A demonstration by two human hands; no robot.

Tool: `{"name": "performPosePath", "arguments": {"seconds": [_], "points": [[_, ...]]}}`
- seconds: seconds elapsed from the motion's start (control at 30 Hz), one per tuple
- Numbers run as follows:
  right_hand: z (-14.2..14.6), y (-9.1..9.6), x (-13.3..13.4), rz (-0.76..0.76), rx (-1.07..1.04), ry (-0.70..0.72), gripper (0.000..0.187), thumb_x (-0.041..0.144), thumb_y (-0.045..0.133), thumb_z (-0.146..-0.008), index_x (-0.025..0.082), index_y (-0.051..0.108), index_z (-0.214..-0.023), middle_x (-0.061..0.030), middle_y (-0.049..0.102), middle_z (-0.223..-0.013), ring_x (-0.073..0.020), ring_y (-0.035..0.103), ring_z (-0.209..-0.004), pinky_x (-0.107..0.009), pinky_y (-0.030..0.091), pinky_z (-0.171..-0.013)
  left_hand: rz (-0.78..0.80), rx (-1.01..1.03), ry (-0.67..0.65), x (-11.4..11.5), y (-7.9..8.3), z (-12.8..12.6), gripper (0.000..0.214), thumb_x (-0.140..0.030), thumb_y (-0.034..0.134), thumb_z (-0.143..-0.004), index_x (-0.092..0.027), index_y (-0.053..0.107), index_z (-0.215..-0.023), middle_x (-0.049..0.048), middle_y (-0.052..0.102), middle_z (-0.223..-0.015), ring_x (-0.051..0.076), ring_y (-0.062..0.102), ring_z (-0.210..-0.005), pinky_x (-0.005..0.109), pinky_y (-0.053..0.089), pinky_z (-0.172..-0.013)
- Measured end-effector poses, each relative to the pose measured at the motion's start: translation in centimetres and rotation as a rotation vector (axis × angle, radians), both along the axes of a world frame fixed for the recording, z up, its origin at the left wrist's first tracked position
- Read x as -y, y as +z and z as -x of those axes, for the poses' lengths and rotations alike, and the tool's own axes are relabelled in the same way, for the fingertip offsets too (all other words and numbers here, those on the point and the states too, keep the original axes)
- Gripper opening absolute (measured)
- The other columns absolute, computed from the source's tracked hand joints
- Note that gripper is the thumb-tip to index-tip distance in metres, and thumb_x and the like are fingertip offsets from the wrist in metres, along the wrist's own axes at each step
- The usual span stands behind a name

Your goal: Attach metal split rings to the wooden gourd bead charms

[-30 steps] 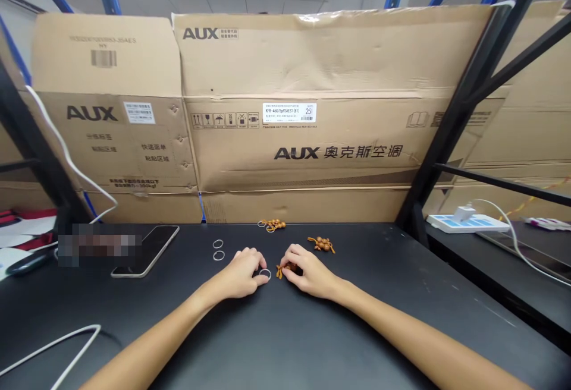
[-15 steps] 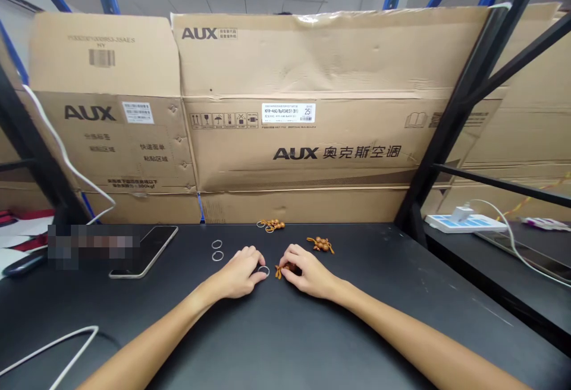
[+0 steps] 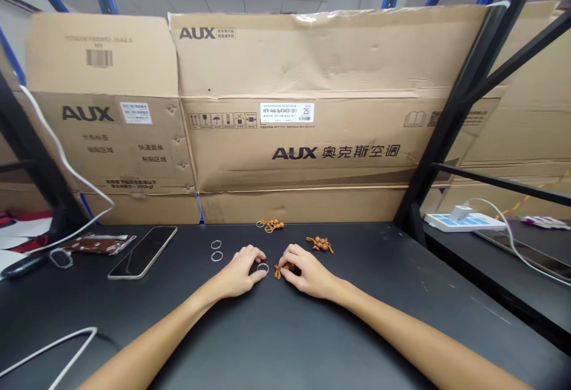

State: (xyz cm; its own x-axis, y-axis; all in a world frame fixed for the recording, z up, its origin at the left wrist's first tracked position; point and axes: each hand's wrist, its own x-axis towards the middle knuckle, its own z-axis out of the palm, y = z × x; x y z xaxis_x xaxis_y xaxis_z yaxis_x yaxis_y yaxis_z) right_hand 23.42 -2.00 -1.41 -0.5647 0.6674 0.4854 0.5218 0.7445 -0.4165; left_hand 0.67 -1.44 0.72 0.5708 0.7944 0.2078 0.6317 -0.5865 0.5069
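Note:
On the black table (image 3: 285, 330) my left hand (image 3: 241, 271) lies with fingers curled, its thumb and forefinger pinching a small metal ring (image 3: 263, 267). Just to the right, my right hand (image 3: 306, 271) is closed over a brown bead charm (image 3: 280, 270), part of which pokes out to the left of the fingers. Two more rings (image 3: 216, 250) sit left of my left hand. Another bead charm (image 3: 319, 244) lies behind my right hand, and a third bead charm (image 3: 270, 223) rests near the cardboard.
A phone (image 3: 141, 252) lies face up at the left, with a brown packet (image 3: 99, 242) beside it. White cables (image 3: 53, 348) cross the left edge. Large cardboard boxes (image 3: 312, 110) wall off the back. A black rack post (image 3: 446, 122) and a power strip (image 3: 455, 220) stand at the right.
Both hands stay in nearly the same place; the ring and my left fingers have shifted slightly away from me. The view has drifted a little.

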Motion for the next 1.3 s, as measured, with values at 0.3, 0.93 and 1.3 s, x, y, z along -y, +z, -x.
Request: {"name": "performPosePath", "arguments": {"seconds": [0.3, 0.93, 1.3], "points": [[0.0, 0.0, 0.0, 0.000, -0.001, -0.002, 0.008, 0.017, 0.054, -0.086, 0.021, 0.059, -0.090, -0.0039, 0.055, -0.089, -0.0170, 0.053, -0.083, -0.030, 0.048, -0.075, -0.027, 0.042, -0.035, -0.4, -0.3, 0.3, 0.011, -0.027, 0.057, -0.084, -0.020, 0.058, -0.092, 0.0040, 0.057, -0.094, 0.020, 0.053, -0.089, 0.035, 0.044, -0.082], [0.0, -0.1, -0.1, -0.006, 0.007, -0.004, 0.007, 0.017, 0.054, -0.086, 0.021, 0.058, -0.090, -0.0034, 0.055, -0.089, -0.0167, 0.052, -0.083, -0.030, 0.047, -0.075, -0.151, 0.052, -0.009, -0.2, -1.1, -0.2, 0.013, -0.026, 0.053, -0.087, -0.020, 0.055, -0.098, 0.0050, 0.057, -0.097, 0.020, 0.055, -0.087, 0.033, 0.046, -0.080], [0.0, 0.0, 0.0, -0.016, 0.011, 0.000, 0.007, 0.018, 0.052, -0.088, 0.021, 0.059, -0.089, -0.0033, 0.056, -0.085, -0.0170, 0.052, -0.082, -0.029, 0.047, -0.074, 0.115, 0.316, 0.073, 0.2, -0.2, -0.9, 0.025, -0.034, 0.051, -0.086, -0.016, 0.067, -0.095, 0.0018, 0.065, -0.068, 0.015, 0.059, -0.060, 0.026, 0.048, -0.060]]}}
